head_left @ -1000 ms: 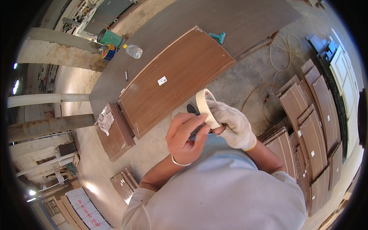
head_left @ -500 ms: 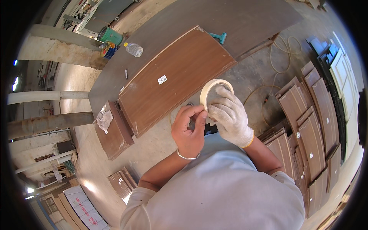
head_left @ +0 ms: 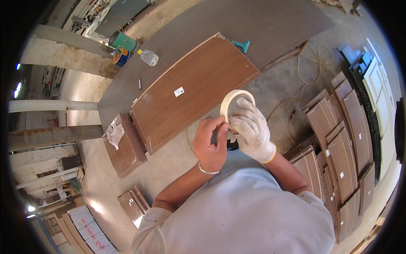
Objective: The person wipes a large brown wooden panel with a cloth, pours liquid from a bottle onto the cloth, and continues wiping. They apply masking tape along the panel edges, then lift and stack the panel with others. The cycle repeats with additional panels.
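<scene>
A roll of cream masking tape (head_left: 227, 104) is held up in front of my chest, its ring tilted. My right hand (head_left: 250, 130), in a white knit glove, grips the roll with fingers through and around its hole. The bare thumb and forefinger of my left hand (head_left: 210, 143) pinch at the roll's near left edge; any loose end of tape there is too small to make out. Beyond the hands lies a long brown wooden panel (head_left: 198, 91) with a small white label (head_left: 179, 91).
The panel rests on a large dark table (head_left: 270, 25) with a clear bottle (head_left: 149, 58), a teal scraper-like tool (head_left: 242, 45) and a marker-like stick (head_left: 140, 84). A crumpled cloth (head_left: 115, 135) lies on a smaller brown board (head_left: 127, 158). Stacked brown panels (head_left: 343, 154) and a hose (head_left: 318, 63) are at right.
Both hands keep their hold on the tape roll, with only a slight shift. The view has moved a little.
</scene>
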Available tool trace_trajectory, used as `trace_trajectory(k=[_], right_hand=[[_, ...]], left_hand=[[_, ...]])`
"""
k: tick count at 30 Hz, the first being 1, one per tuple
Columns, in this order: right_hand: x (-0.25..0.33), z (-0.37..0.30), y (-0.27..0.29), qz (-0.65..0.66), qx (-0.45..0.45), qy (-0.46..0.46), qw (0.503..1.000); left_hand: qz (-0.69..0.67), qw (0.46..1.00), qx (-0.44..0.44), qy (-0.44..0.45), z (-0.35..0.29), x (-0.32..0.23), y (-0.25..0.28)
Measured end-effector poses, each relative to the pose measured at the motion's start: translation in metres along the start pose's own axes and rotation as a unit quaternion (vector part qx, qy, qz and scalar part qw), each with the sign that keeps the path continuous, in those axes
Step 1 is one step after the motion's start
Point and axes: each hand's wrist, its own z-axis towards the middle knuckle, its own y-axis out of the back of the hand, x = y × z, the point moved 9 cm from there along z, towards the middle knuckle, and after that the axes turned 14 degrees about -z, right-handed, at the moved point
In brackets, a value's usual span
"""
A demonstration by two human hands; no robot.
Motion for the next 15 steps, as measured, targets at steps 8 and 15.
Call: trace_trajectory(k=[8,15], right_hand=[[-0.014,-0.005,-0.007,-0.025,0.007,-0.038,0.999],[-0.031,-0.018,-0.005,-0.034,-0.014,-0.107,0.994]], left_hand=[[-0.063,0.994,0.027,0.082,0.008,0.028,-0.011],[-0.163,0.975,0.024,0.152,0.019,0.053,-0.021]])
